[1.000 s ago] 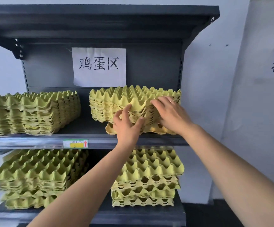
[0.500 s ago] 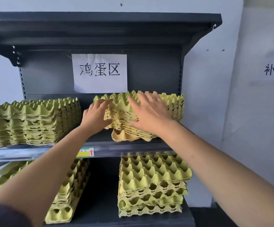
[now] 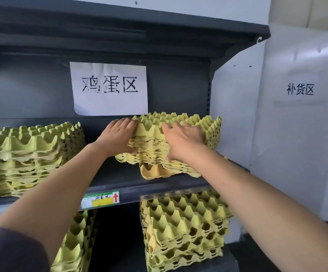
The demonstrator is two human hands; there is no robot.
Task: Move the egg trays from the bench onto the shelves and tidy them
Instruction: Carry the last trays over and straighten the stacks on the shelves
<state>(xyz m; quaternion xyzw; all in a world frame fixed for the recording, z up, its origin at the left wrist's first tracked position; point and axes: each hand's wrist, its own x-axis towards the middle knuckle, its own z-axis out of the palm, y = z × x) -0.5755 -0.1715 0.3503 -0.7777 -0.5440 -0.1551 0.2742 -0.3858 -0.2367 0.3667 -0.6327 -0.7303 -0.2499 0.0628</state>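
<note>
A stack of yellow-green egg trays (image 3: 204,130) sits on the right half of the dark upper shelf (image 3: 124,179). My left hand (image 3: 118,136) grips the stack's left side, fingers over its top edge. My right hand (image 3: 182,140) presses on the stack's front and top, a ring on one finger. The lowest tray (image 3: 153,171) sticks out forward, askew from the rest. A second stack (image 3: 28,154) fills the shelf's left half.
Two more stacks stand on the lower shelf, one at right (image 3: 184,228) and one at left (image 3: 75,244) behind my arm. A paper sign (image 3: 109,88) hangs on the shelf's back panel. A price label (image 3: 100,200) marks the shelf edge. White wall at right.
My left hand has moved from the stack's front to its left side. My right hand has shifted up over the front. The stack sits further back on the shelf.
</note>
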